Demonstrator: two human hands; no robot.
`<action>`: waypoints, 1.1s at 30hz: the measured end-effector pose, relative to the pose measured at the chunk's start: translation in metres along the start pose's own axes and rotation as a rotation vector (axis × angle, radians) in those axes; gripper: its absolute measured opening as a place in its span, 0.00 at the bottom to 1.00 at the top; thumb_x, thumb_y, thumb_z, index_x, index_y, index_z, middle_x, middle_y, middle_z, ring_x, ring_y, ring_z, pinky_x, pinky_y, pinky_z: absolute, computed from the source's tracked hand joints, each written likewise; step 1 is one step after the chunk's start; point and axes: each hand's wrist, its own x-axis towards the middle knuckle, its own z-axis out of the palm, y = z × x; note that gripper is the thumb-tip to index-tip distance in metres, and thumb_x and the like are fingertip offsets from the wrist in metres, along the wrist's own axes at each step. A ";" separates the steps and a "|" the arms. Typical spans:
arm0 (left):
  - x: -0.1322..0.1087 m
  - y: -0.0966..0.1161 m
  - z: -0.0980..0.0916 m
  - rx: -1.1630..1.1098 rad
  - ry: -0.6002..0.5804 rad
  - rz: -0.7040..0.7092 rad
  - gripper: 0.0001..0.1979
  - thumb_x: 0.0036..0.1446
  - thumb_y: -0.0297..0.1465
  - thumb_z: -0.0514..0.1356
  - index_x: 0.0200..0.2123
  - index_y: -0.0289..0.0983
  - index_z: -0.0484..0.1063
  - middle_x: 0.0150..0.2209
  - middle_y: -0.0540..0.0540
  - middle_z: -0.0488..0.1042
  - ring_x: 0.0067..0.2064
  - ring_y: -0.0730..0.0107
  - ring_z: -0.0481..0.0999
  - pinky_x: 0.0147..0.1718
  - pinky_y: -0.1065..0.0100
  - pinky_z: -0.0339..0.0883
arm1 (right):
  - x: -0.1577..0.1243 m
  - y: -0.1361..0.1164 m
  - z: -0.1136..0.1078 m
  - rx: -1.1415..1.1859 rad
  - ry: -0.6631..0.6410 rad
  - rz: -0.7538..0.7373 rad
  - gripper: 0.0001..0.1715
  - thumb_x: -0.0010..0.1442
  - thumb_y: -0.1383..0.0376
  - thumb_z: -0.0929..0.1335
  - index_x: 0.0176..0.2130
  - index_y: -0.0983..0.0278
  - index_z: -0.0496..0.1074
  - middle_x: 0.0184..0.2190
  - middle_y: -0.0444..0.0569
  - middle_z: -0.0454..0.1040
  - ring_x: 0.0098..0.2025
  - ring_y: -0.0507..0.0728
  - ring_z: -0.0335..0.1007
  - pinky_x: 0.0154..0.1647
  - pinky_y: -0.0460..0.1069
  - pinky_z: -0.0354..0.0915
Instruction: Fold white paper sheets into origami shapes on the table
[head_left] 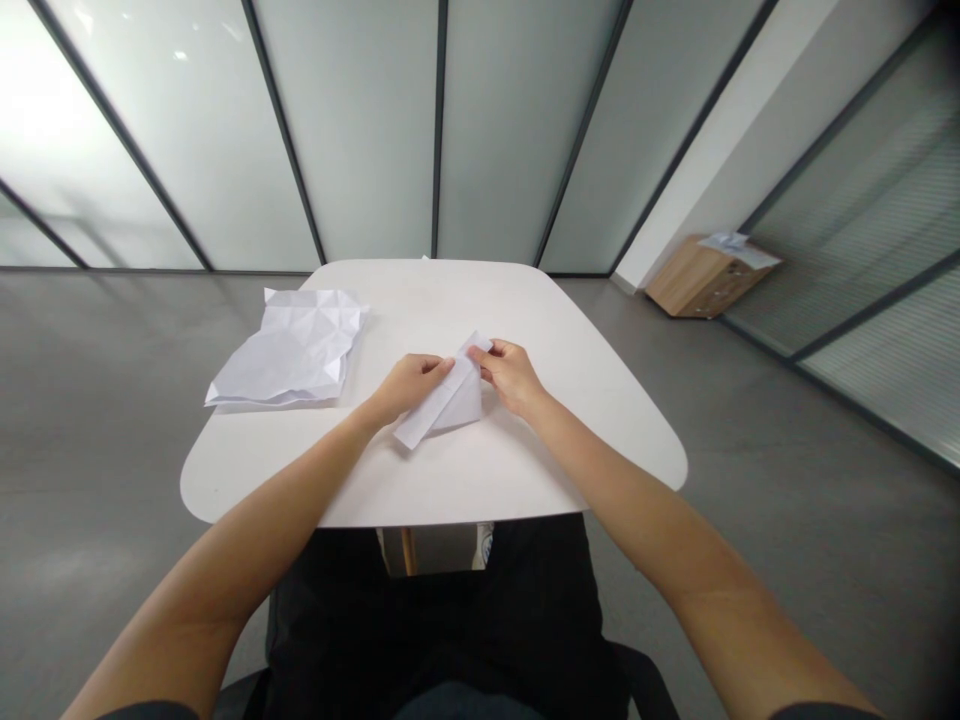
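White folded paper [457,405] is sitting over the middle of the table [592,385], left hand [409,385] pinching its left edge, right hand [514,375] its far end; they are seemingly folding, calling next for firm creasing

Over a white tabletop [525,480], the left hand [411,382] grips the edge of a folded white paper [442,405], thumb on top, while the right hand's fingers [499,350] pinch its upper end. Creased sheets [292,350] lie to the left; beyond stand frosted panels [352,120] and, at right, a wooden cabinet [694,280].
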 end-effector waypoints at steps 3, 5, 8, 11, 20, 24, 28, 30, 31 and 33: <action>0.000 -0.001 0.001 -0.064 0.011 -0.034 0.25 0.62 0.51 0.58 0.35 0.34 0.81 0.29 0.50 0.75 0.30 0.71 0.68 0.29 0.70 0.58 | -0.001 0.000 0.001 -0.013 -0.011 -0.004 0.28 0.39 0.49 0.83 0.31 0.62 0.75 0.30 0.45 0.77 0.34 0.55 0.74 0.41 0.51 0.73; 0.001 -0.002 0.001 -0.075 0.022 -0.043 0.24 0.60 0.50 0.60 0.36 0.34 0.81 0.30 0.50 0.76 0.31 0.70 0.69 0.29 0.70 0.59 | -0.001 0.001 0.002 -0.014 -0.012 -0.010 0.27 0.39 0.49 0.83 0.30 0.62 0.75 0.29 0.45 0.77 0.34 0.55 0.74 0.41 0.51 0.73; 0.002 -0.004 0.001 -0.048 0.037 -0.031 0.24 0.59 0.50 0.61 0.35 0.34 0.82 0.30 0.49 0.77 0.31 0.70 0.69 0.30 0.70 0.59 | -0.001 0.002 0.002 -0.007 -0.012 -0.011 0.26 0.40 0.50 0.83 0.30 0.62 0.76 0.30 0.46 0.78 0.34 0.55 0.74 0.40 0.51 0.73; 0.003 -0.005 0.001 0.017 0.050 -0.005 0.24 0.60 0.50 0.60 0.35 0.34 0.81 0.30 0.48 0.77 0.31 0.70 0.69 0.29 0.69 0.58 | -0.001 0.002 0.003 -0.002 -0.005 -0.008 0.25 0.40 0.51 0.83 0.30 0.63 0.77 0.30 0.46 0.78 0.34 0.55 0.74 0.40 0.51 0.73; 0.001 0.004 0.001 0.205 0.100 0.088 0.21 0.63 0.44 0.56 0.34 0.35 0.81 0.29 0.48 0.78 0.31 0.68 0.69 0.32 0.68 0.58 | -0.003 0.001 0.003 0.040 -0.017 -0.006 0.25 0.40 0.52 0.83 0.30 0.62 0.75 0.30 0.44 0.77 0.34 0.54 0.73 0.40 0.50 0.72; 0.000 0.005 0.001 0.237 0.086 0.114 0.21 0.64 0.45 0.56 0.33 0.35 0.81 0.28 0.48 0.77 0.31 0.68 0.70 0.32 0.68 0.58 | -0.006 -0.003 0.004 0.045 -0.069 0.012 0.25 0.42 0.50 0.82 0.31 0.61 0.75 0.30 0.43 0.76 0.33 0.53 0.70 0.36 0.48 0.69; -0.001 0.005 0.004 0.215 0.044 0.131 0.22 0.64 0.45 0.56 0.35 0.35 0.82 0.29 0.48 0.78 0.32 0.67 0.71 0.31 0.68 0.58 | -0.005 -0.001 0.004 -0.036 -0.051 -0.022 0.25 0.44 0.48 0.81 0.32 0.61 0.76 0.28 0.42 0.74 0.30 0.52 0.67 0.30 0.47 0.63; -0.001 0.004 0.005 0.214 0.038 0.129 0.22 0.64 0.46 0.56 0.35 0.35 0.82 0.29 0.48 0.78 0.32 0.67 0.70 0.31 0.68 0.58 | -0.004 0.000 0.003 -0.063 -0.036 -0.051 0.24 0.44 0.48 0.81 0.29 0.61 0.74 0.26 0.41 0.72 0.29 0.51 0.64 0.30 0.47 0.60; -0.001 0.004 0.005 0.215 0.037 0.128 0.22 0.64 0.46 0.56 0.35 0.35 0.82 0.28 0.48 0.78 0.31 0.67 0.70 0.31 0.68 0.58 | -0.003 0.001 0.003 -0.064 -0.032 -0.061 0.24 0.44 0.49 0.81 0.28 0.61 0.74 0.25 0.41 0.71 0.28 0.51 0.63 0.29 0.47 0.60; -0.001 0.003 0.005 0.218 0.033 0.126 0.23 0.64 0.46 0.56 0.35 0.35 0.82 0.28 0.48 0.78 0.31 0.68 0.70 0.31 0.68 0.58 | -0.003 0.000 0.002 -0.046 -0.029 -0.069 0.24 0.43 0.50 0.82 0.25 0.62 0.73 0.24 0.40 0.70 0.27 0.50 0.62 0.28 0.47 0.58</action>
